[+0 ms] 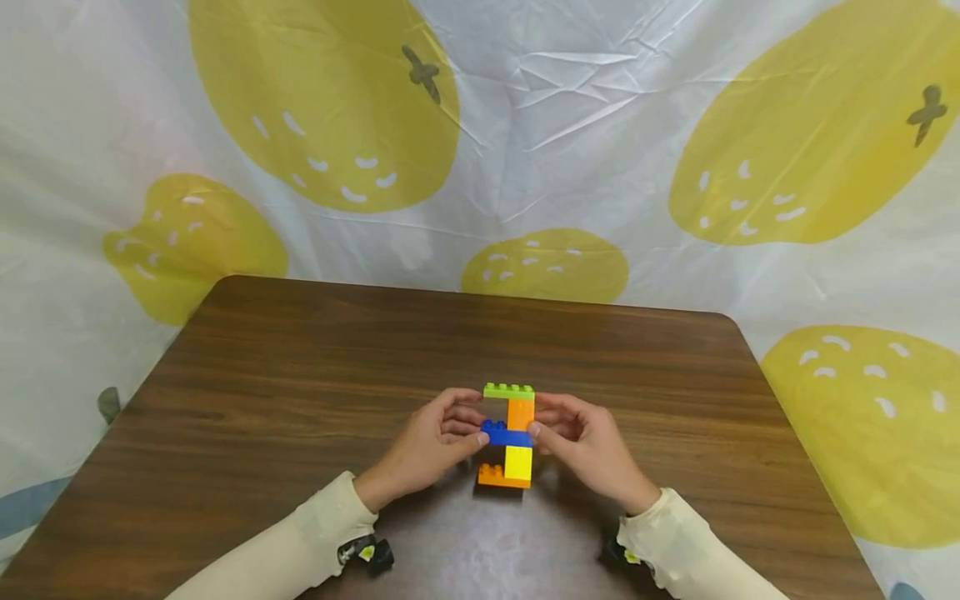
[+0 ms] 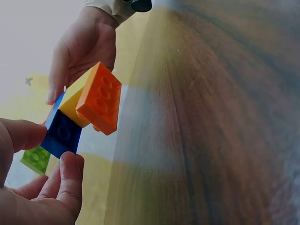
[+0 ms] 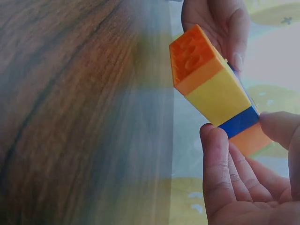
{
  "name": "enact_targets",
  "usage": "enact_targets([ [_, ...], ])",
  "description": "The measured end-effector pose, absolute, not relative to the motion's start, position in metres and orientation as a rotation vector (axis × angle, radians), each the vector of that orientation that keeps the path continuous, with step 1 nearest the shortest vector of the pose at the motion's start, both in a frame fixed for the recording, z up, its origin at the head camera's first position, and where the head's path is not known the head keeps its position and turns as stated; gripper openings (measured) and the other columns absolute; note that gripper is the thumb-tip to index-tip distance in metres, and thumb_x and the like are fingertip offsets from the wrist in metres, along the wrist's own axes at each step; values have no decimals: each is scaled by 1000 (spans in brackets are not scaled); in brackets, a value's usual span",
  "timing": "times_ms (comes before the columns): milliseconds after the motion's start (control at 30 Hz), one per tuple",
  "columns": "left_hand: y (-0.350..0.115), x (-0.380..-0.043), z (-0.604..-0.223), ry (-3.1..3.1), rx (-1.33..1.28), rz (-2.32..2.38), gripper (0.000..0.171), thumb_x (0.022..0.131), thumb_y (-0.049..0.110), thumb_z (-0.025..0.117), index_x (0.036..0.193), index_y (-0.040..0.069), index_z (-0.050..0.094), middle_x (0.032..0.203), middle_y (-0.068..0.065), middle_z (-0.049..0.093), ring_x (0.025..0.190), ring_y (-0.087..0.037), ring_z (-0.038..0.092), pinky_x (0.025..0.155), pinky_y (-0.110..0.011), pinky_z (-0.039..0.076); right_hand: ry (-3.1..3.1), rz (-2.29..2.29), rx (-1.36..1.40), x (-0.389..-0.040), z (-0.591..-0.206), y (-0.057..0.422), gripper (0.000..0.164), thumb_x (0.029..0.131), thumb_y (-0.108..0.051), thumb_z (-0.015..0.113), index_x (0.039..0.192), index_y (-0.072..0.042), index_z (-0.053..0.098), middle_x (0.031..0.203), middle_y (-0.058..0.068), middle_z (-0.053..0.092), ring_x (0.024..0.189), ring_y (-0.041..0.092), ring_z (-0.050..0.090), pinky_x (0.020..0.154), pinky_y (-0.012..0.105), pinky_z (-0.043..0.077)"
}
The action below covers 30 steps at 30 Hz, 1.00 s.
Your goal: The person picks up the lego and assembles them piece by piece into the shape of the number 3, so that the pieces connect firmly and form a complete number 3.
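Note:
Toy building bricks are joined into an E-shaped stack whose open side faces left in the head view. From the top come a green brick [image 1: 508,392], an orange block [image 1: 521,414], a long blue brick [image 1: 508,438], a yellow block [image 1: 518,462] and a lower orange brick [image 1: 491,477]. My left hand [image 1: 427,442] pinches the blue brick's left end between thumb and fingers. On the other side my right hand [image 1: 592,446] grips the stack at the blue brick's right end. The hollow underside of the lower orange brick [image 3: 191,54] shows in both wrist views, tilted up off the table.
The dark wooden table [image 1: 337,358] spreads around both hands. Behind it hangs a white cloth [image 1: 555,108] printed with big yellow fruit. Black wrist devices [image 1: 366,552] sit at the cream sleeves [image 1: 292,533].

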<state>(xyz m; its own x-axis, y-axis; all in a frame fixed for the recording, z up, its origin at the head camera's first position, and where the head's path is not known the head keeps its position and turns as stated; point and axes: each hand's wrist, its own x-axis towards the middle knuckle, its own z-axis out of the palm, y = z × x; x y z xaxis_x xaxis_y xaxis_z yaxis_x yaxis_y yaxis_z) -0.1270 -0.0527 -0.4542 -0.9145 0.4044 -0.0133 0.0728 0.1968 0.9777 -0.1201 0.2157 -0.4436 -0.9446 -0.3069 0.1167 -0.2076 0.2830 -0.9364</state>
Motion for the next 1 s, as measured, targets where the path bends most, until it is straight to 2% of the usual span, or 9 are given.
enact_targets([
  [200, -53, -129, -455, 2180, 464, 1797, 59, 99, 18, 76, 151, 13, 50, 124, -13, 71, 107, -22, 72, 90, -26, 61, 2415, -1798, -428, -122, -445, 213, 45, 99, -12, 75, 139, 4, 62, 108, 27, 77, 81, 32, 79, 68, 43, 66],
  [500, -53, -131, -453, 2176, 458, 1790, 63, 100, 16, 74, 156, 15, 47, 122, -12, 71, 104, -20, 72, 87, -25, 62, 2390, -1809, -307, -123, -442, 209, 43, 98, -9, 75, 136, 6, 62, 110, 29, 76, 79, 36, 78, 67, 46, 65],
  [767, -54, -140, -456, 2142, 461, 1778, 64, 100, 19, 74, 158, 11, 46, 124, -17, 71, 102, -23, 73, 82, -26, 61, 2366, -1772, -262, -130, -442, 208, 44, 98, -13, 75, 138, 4, 63, 112, 26, 75, 77, 26, 78, 69, 38, 66],
  [1000, -56, -147, -463, 2093, 416, 1786, 64, 100, 17, 74, 157, 9, 46, 123, -18, 70, 101, -21, 72, 82, -28, 59, 2291, -1759, -218, -136, -447, 206, 47, 100, -11, 72, 141, 7, 58, 112, 24, 74, 80, 20, 76, 72, 41, 66],
])
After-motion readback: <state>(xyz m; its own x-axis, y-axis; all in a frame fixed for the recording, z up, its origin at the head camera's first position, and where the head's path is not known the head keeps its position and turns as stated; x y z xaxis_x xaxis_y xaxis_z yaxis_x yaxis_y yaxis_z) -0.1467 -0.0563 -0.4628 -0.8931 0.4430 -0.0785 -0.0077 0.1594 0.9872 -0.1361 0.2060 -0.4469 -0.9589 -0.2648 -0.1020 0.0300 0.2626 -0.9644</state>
